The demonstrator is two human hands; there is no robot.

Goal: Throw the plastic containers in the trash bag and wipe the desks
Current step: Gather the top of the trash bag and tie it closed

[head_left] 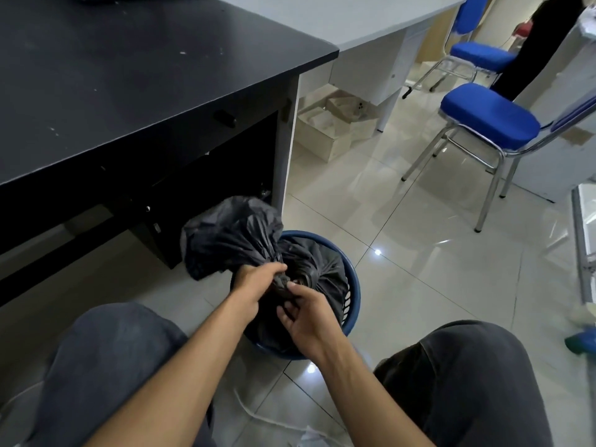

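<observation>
Crouched on the tiled floor (403,269), knees either side of the view.

- The black trash bag (235,240) sits in a blue bin (309,236) on the floor, just beside the corner leg of the black tabletop (129,75).
- The bag's mouth is gathered into a twisted neck. The loose top part flops over the bin's rim toward the desk.
- My left hand (254,282) grips the neck, fingers curled round it.
- My right hand (306,314) pinches the same neck from the other side, thumb on top.
- The hands are close together, both clamped on the bag.
- The black tabletop shows pale specks.
- A light grey tabletop (322,17) adjoins it.
- Two blue chairs (490,114) stand well to the right.
</observation>
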